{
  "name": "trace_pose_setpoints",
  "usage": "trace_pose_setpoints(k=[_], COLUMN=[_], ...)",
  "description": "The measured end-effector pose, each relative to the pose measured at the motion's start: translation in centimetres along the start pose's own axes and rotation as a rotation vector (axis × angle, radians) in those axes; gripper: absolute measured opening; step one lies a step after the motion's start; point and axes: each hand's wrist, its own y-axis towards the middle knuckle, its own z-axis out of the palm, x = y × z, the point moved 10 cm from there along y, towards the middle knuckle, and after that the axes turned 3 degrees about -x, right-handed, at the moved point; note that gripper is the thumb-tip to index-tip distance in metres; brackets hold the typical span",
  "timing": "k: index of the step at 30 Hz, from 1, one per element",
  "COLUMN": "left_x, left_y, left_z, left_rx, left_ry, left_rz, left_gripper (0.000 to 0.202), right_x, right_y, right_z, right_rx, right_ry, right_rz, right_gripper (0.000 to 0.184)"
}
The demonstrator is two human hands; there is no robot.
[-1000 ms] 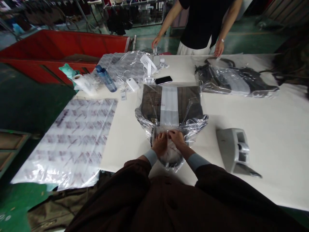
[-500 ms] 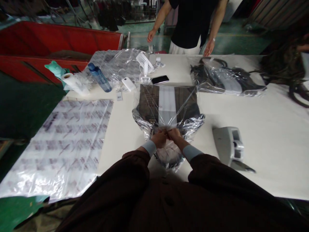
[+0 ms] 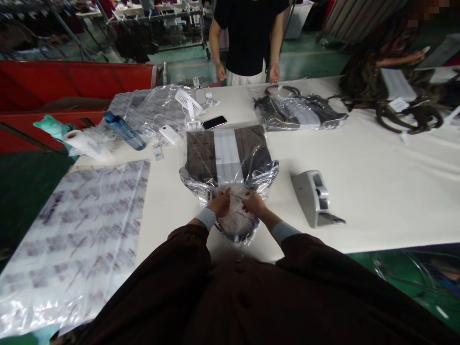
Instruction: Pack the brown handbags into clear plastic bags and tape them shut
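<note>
A clear plastic bag [image 3: 264, 179] wraps a dark brown fabric item [image 3: 201, 153] that has a white band [image 3: 227, 155] down its middle. It lies on the table right in front of me. My left hand [image 3: 220, 203] is closed on the bag's near part, with the fingers bent into the film. Opposite it, a short gap to the right, my right hand [image 3: 254, 203] pinches the film with curled fingers. Between the two hands the plastic is crumpled and pale, bulging toward my body. Exactly which fold each hand grips is hard to make out.
A grey tape dispenser [image 3: 312, 199] stands to the right. Printed plastic sheets [image 3: 97, 225] cover the table's left. Behind are a blue bottle [image 3: 125, 130], phone [image 3: 214, 122], white fan [image 3: 189, 103] and another wrapped item [image 3: 298, 112]. A person [image 3: 247, 43] stands across the table.
My hands, together at the bag's near part before, have moved apart, and the plastic between them is spread. The view has shifted, so the table things appear further left.
</note>
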Motion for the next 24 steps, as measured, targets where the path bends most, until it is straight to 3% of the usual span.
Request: trace_pose_setpoints(k=[2, 5, 7, 9, 11, 13, 19, 24], left_x=[0.0, 0.2, 0.1, -0.1, -0.2, -0.5, -1.0, -0.9], left_y=[-0.5, -1.2, -1.5, -1.5, -1.4, -1.2, -0.7, -0.8], left_z=[0.0, -0.1, -0.1, -0.2, -0.4, -0.6, -0.6, -0.7], left_rx=[-0.033, -0.100, -0.132, -0.152, -0.166, -0.177, -0.186, -0.235], left_ry=[-0.012, -0.042, -0.047, -0.043, -0.035, -0.030, 0.003, 0.012], left_rz=[-0.035, -0.105, -0.116, -0.110, -0.101, -0.079, -0.005, -0.060], left_gripper=[0.039, 0.047, 0.051, 0.052, 0.050, 0.048, 0.040, 0.037], right_x=[-1.3, -4.9, -8.9, -13.4, -17.0, -18.5, -18.8, -17.9], right_y=[-2.2, -6.4, -9.3, -10.2, -9.6, -8.6, -6.6, -6.5], right_z=[-5.1, -17.6, -25.1, -28.9, -29.4, -28.2, -25.8, -26.1], right_rx=[-0.079, -0.482, -0.715, -0.693, -0.525, -0.400, -0.328, -0.298], right_ry=[-0.027, -0.208, -0.332, -0.338, -0.235, -0.109, 0.212, 0.205], right_rz=[-0.070, -0.169, -0.109, -0.006, 0.040, 0.020, 0.032, 0.010], right_gripper=[0.039, 0.036, 0.034, 0.032, 0.030, 0.030, 0.030, 0.027])
